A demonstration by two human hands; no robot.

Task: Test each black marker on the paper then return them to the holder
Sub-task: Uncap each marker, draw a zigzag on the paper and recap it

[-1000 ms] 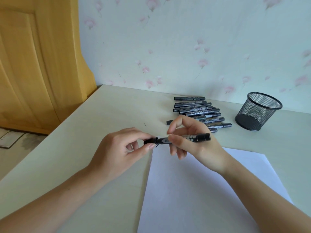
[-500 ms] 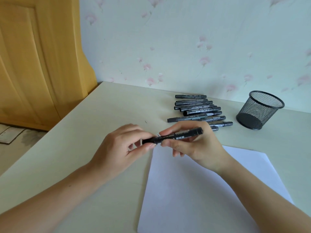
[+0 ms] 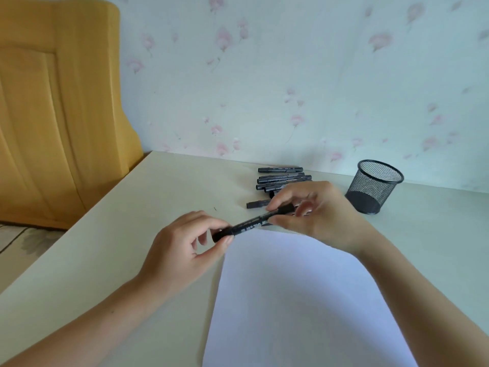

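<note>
Holding: both hands are on one black marker (image 3: 255,222) in the air, just above the top edge of the paper (image 3: 291,300).
Left hand (image 3: 182,250): thumb and fingers pinch the marker's low end, where the cap looks to be. The other fingers are curled in.
Right hand (image 3: 315,210): thumb and first finger pinch the far end of the marker. The other fingers are bent loosely behind it.
Marker: it slants, low on the left and higher on the right. White writing shows on its side.
Paper: a white sheet lying flat on the table (image 3: 132,234), under and in front of the hands.
Pile (image 3: 280,178): more black markers lie side by side on the table, behind the right hand. The hand hides some of them.
Holder (image 3: 373,186): a black mesh cup, standing up near the wall, to the right of the pile and apart from it.
Wall (image 3: 291,75): pale with pink flowers.
Door (image 3: 53,115): yellow wood, on the left.
</note>
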